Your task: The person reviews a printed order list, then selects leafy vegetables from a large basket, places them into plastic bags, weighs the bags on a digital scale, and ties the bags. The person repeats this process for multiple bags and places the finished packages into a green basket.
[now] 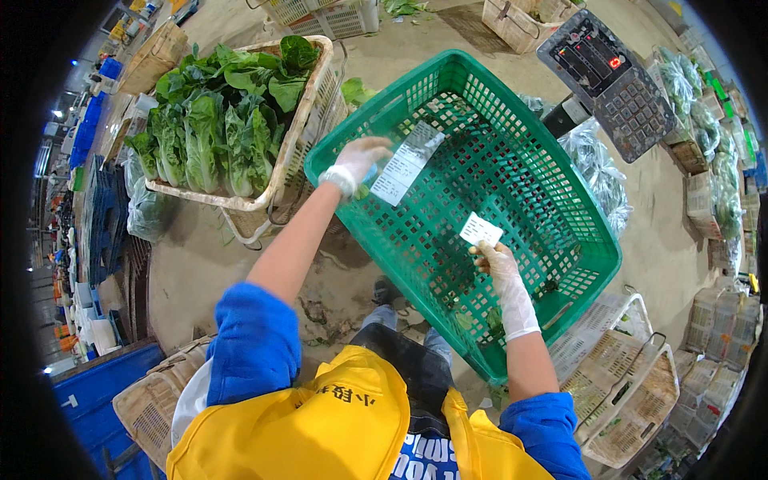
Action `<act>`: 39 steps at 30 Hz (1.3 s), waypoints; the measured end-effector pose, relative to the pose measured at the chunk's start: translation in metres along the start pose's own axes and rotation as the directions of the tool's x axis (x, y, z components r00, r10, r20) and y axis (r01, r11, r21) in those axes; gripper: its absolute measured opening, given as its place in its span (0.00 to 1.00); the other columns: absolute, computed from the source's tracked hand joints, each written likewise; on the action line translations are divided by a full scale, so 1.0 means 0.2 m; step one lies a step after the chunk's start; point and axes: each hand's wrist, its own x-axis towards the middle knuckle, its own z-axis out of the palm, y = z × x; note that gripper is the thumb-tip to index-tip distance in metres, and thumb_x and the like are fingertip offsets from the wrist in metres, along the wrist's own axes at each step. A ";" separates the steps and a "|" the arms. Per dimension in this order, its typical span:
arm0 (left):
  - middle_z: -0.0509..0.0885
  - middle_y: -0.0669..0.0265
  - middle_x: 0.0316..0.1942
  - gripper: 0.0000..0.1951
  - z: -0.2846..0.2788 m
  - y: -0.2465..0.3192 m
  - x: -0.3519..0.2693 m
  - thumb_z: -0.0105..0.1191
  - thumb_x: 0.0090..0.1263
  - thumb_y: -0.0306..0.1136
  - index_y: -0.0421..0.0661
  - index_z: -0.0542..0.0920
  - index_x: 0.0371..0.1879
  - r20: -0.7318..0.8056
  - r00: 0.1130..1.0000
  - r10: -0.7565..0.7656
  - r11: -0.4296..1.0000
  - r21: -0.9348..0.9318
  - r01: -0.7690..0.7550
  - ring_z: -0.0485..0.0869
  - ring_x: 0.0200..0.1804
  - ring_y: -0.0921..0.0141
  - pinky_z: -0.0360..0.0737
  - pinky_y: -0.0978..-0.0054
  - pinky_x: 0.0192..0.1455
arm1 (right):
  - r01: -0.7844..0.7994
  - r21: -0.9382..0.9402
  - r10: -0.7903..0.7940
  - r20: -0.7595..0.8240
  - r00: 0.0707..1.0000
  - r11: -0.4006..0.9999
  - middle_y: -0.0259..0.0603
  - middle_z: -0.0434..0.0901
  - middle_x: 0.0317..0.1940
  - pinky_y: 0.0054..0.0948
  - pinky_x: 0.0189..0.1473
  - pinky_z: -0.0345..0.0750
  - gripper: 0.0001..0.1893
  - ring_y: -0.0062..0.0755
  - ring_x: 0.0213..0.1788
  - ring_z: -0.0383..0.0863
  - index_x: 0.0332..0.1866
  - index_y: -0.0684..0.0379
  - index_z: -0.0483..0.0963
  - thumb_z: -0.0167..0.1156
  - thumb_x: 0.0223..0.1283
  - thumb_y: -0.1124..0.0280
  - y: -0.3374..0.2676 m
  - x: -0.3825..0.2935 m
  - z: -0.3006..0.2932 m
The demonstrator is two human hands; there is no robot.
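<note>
A big green plastic basket (510, 180) stands in front of me, with leaf scraps on its bottom. My right hand (497, 261), in a thin white glove, pinches a small printed paper label (480, 230) over the basket. My left hand (360, 162), gloved and slightly blurred, is over the basket's left side, its fingers apart beside a longer strip of printed labels (408, 163); whether it touches the strip I cannot tell. Left of the basket, a pale plastic crate (270, 204) is packed with leafy green vegetables (219, 120).
A digital scale's display and keypad (609, 84) rise at the basket's upper right. Bagged vegetables (594, 168) lie beyond the basket. Worn crates (624, 384) stand at lower right, another (144, 420) at lower left near a blue container (90, 414). Leaf scraps litter the floor by my feet.
</note>
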 end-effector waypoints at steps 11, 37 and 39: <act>0.55 0.77 0.08 0.27 0.34 -0.19 -1.08 0.41 0.69 0.60 0.47 0.70 0.18 0.328 0.924 -0.199 0.720 -0.590 0.365 0.54 0.10 0.81 0.49 0.82 0.13 | -0.203 -0.191 0.208 0.009 0.978 0.961 0.30 0.80 0.23 0.21 0.22 0.67 0.22 0.17 0.18 0.71 0.38 0.58 0.80 0.51 0.62 0.47 0.04 0.07 0.06; 0.76 0.64 0.42 0.13 0.02 -0.18 -1.17 0.60 0.57 0.20 0.45 0.70 0.35 0.292 0.951 0.100 0.684 -0.714 0.147 0.79 0.41 0.70 0.80 0.74 0.42 | 0.544 -0.437 -0.486 0.246 0.839 0.717 0.49 0.79 0.42 0.35 0.46 0.75 0.27 0.44 0.45 0.79 0.54 0.58 0.70 0.64 0.51 0.55 -0.10 -0.99 0.77; 0.75 0.65 0.43 0.13 0.07 -0.11 -1.19 0.60 0.57 0.20 0.46 0.70 0.35 0.407 0.911 0.075 0.725 -0.649 0.230 0.78 0.42 0.70 0.79 0.74 0.44 | 0.536 -0.404 -0.591 -0.017 0.806 0.742 0.49 0.79 0.41 0.34 0.44 0.75 0.24 0.45 0.42 0.79 0.52 0.60 0.70 0.63 0.53 0.57 -0.05 -1.10 0.81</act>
